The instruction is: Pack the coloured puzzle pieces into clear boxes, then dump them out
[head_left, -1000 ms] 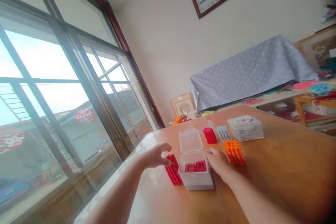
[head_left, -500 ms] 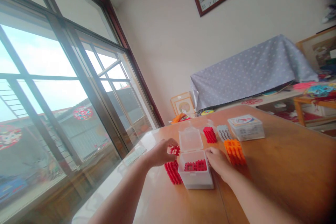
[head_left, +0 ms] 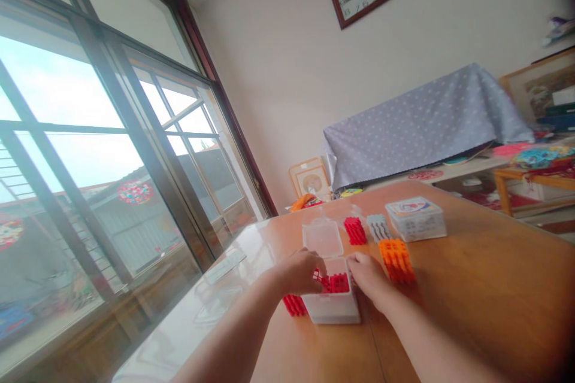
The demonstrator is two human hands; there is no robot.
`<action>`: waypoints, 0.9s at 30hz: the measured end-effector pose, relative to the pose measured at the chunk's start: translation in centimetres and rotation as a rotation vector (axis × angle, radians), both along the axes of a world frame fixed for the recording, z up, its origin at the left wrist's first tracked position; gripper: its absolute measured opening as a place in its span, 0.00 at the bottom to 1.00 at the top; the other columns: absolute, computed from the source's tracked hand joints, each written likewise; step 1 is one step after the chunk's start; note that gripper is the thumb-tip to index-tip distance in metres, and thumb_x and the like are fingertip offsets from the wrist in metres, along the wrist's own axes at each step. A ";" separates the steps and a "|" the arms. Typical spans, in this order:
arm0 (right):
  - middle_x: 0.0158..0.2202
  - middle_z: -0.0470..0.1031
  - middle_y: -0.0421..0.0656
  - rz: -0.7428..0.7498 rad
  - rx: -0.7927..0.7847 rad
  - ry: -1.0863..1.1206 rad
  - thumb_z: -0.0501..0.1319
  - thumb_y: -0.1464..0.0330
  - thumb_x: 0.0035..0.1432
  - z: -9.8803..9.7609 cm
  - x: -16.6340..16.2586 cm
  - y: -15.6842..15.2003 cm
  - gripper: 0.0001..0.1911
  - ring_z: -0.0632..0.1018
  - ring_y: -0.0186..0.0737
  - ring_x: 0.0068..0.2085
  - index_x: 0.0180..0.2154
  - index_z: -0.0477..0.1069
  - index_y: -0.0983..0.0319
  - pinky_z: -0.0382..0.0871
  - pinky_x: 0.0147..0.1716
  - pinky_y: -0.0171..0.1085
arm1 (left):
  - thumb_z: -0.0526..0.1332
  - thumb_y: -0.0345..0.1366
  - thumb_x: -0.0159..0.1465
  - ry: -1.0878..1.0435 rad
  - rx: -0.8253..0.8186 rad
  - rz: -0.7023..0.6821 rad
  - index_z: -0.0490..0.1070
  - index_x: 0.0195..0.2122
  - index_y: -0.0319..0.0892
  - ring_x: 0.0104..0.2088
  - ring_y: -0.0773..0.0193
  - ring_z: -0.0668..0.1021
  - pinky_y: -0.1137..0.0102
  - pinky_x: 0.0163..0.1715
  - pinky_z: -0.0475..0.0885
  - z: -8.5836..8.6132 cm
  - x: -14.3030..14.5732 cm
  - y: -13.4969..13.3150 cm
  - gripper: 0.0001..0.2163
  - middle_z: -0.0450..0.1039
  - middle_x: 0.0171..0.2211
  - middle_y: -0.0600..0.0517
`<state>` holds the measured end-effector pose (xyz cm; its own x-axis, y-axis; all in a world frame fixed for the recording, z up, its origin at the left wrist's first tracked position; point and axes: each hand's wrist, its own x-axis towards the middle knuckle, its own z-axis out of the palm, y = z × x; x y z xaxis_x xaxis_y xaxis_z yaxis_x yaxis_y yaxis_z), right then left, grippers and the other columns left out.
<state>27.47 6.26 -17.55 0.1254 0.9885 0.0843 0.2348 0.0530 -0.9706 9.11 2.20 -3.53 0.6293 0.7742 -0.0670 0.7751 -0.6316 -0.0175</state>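
Note:
A small clear plastic box (head_left: 332, 306) with its lid (head_left: 321, 238) flipped up stands on the wooden table (head_left: 471, 305). Red plastic pieces (head_left: 338, 282) lie inside it. My left hand (head_left: 300, 270) reaches over the box's left rim, fingers curled on a red piece inside. A stack of red pieces (head_left: 294, 304) stands just left of the box, partly hidden by that hand. My right hand (head_left: 369, 275) rests against the box's right side, fingers curled onto its edge.
An orange stack (head_left: 396, 260), another red stack (head_left: 354, 230), a grey stack (head_left: 378, 227) and a closed clear box (head_left: 415, 218) sit further back. A large window is to the left. A covered piece of furniture (head_left: 422, 122) is behind.
My left hand lifted a red piece off the stack beside the box and carried it right and down into the open box. My right hand stayed at the box's side.

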 end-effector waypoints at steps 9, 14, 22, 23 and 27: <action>0.25 0.76 0.42 0.011 0.009 0.029 0.57 0.66 0.54 -0.5 -0.1 0.4 0.08 0.75 0.40 0.30 0.27 0.73 0.59 0.61 0.27 0.34 | 0.63 0.31 0.55 -0.002 -0.060 0.134 0.80 0.38 0.46 0.40 0.58 0.79 0.68 0.42 0.73 0.0 0.7 -0.3 0.11 0.81 0.39 0.51; 0.25 0.76 0.42 0.009 0.009 0.030 0.57 0.65 0.54 -0.5 -0.2 0.4 0.08 0.75 0.40 0.30 0.28 0.74 0.59 0.61 0.28 0.34 | 0.58 0.28 0.58 0.032 -0.081 0.159 0.80 0.39 0.50 0.39 0.59 0.80 0.62 0.50 0.70 0.1 1.1 -0.7 0.14 0.82 0.35 0.54; 0.25 0.76 0.42 0.019 0.010 -0.002 0.56 0.65 0.56 0.1 0.1 0.1 0.09 0.76 0.41 0.31 0.28 0.74 0.59 0.63 0.28 0.33 | 0.57 0.27 0.59 0.114 -0.054 0.141 0.78 0.37 0.48 0.42 0.55 0.79 0.53 0.55 0.64 0.0 1.6 -0.8 0.12 0.82 0.35 0.51; 0.25 0.76 0.42 0.021 0.007 -0.002 0.56 0.65 0.56 0.1 0.2 0.0 0.09 0.76 0.41 0.31 0.28 0.73 0.59 0.63 0.28 0.33 | 0.57 0.27 0.59 0.103 -0.045 0.154 0.77 0.37 0.48 0.42 0.55 0.79 0.54 0.55 0.65 0.3 1.4 -0.8 0.12 0.82 0.36 0.51; 0.25 0.77 0.41 0.028 -0.003 0.028 0.56 0.65 0.54 0.0 0.0 0.0 0.09 0.76 0.39 0.31 0.28 0.73 0.59 0.62 0.27 0.33 | 0.57 0.26 0.57 -0.037 -0.011 0.204 0.76 0.41 0.46 0.44 0.56 0.79 0.62 0.48 0.72 2.0 -0.5 -0.6 0.14 0.81 0.39 0.50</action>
<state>27.47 6.24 -17.57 0.0995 0.9920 0.0780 0.2059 0.0562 -0.9770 8.56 1.57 -1.52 0.4620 0.8851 -0.0559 0.8869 -0.4616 0.0199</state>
